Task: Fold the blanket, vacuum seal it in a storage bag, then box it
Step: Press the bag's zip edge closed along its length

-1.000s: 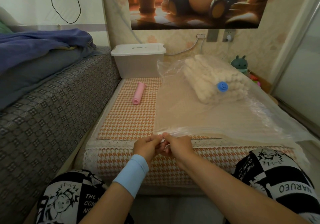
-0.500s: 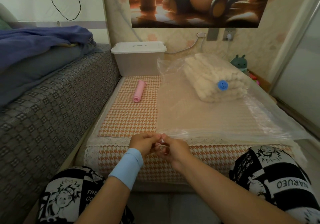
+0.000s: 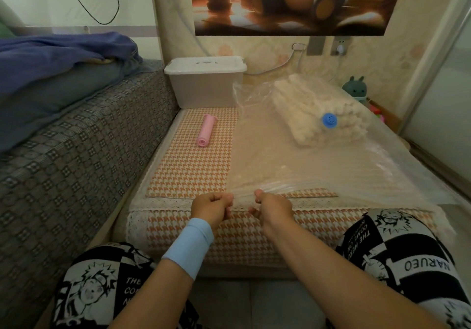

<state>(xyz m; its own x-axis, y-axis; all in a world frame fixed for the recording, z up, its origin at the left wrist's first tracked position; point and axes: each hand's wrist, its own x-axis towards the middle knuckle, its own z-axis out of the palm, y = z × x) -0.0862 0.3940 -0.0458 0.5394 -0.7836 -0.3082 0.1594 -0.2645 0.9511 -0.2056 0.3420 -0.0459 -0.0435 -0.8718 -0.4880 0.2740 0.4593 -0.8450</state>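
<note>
Blanket (image 3: 313,109) is already sitting in its bag, so what are the hands doing?

Both are pinching the zip strip (image 3: 293,184) at the near mouth of the storage bag (image 3: 293,165). The left hand (image 3: 212,207) and right hand (image 3: 274,207) are gripping just apart, fingers curled. I judge they are pressing the seal shut, starting at the left corner.

Why is the blanket sitting so far back?

It is lying folded at the bag's far end, under the blue valve (image 3: 329,120), leaving the mouth flat on the houndstooth mattress (image 3: 188,165).

And beyond?

The pink cylinder (image 3: 206,130), probably the pump, is lying left of the bag. The lidded white box (image 3: 204,86) is standing behind it by the wall, likely waiting for the sealed bag.
</note>
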